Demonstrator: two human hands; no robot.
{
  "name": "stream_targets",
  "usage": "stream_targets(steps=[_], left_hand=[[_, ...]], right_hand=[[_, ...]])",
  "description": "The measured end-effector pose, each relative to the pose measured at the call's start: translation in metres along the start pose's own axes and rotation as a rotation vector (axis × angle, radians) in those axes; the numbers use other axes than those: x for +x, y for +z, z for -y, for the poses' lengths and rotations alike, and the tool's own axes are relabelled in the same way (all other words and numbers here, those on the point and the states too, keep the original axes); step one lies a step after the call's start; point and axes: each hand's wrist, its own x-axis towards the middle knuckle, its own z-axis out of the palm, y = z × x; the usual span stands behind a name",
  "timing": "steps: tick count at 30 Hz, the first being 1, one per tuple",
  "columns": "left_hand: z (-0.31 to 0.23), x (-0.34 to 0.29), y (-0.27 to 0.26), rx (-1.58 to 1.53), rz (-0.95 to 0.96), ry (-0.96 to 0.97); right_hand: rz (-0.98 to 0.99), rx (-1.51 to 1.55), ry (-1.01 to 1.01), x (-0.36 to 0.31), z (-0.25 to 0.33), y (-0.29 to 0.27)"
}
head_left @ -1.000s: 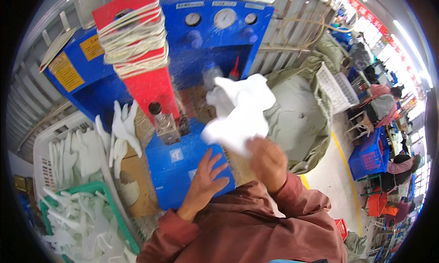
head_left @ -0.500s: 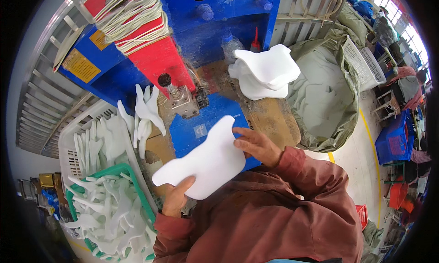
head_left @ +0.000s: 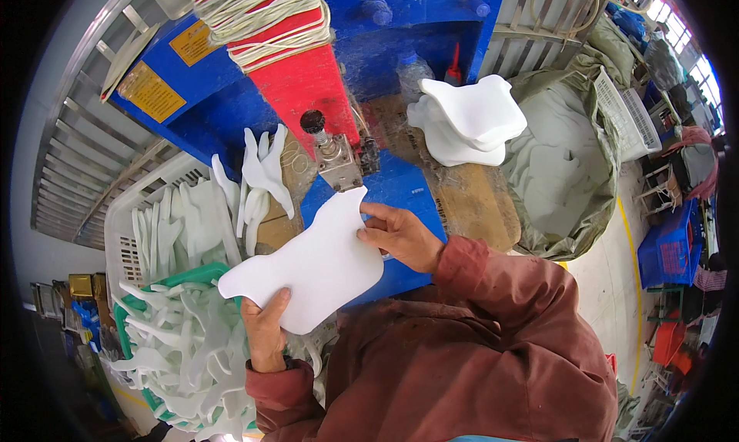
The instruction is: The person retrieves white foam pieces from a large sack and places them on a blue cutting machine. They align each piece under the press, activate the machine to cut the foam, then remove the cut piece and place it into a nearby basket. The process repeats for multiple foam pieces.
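Note:
Between both my hands is a white contoured pad (head_left: pixel 312 265), foam-like, with a curved, notched outline. My left hand (head_left: pixel 265 326) grips its near left edge, thumb on top. On the right, my right hand (head_left: pixel 404 238) pinches the side edge by the upper corner. That corner reaches the metal head (head_left: pixel 335 161) at the end of the machine's red arm (head_left: pixel 304 84); whether they touch, I cannot tell. Beneath lies a blue work surface (head_left: pixel 400 211). Beyond my right hand, a stack of similar white pads (head_left: pixel 473 123) sits on brown cardboard (head_left: pixel 469 211).
Left, a white basket (head_left: pixel 123 257) and a green basket (head_left: pixel 219 276) hold curved white strips. Loose strips (head_left: pixel 262 173) lie beside the red arm. A fabric sack (head_left: pixel 600 219) of white pieces stands right. A clear bottle (head_left: pixel 413 73) and a red-tipped bottle (head_left: pixel 454 65) stand behind the stack.
Both hands have shifted the pad left, and its upper corner now meets or overlaps the metal head in view. The whole scene has slid slightly rightward as the head view turned.

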Motion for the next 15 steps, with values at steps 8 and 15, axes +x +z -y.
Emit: stream_targets(steps=[8, 15], left_hand=[[-0.013, 0.009, 0.004, 0.031, 0.051, -0.024], [-0.016, 0.030, 0.026, 0.037, 0.118, -0.040]], right_hand=[[-0.036, -0.030, -0.023, -0.004, -0.003, 0.000], [-0.036, 0.006, -0.147, -0.005, 0.007, -0.022]])
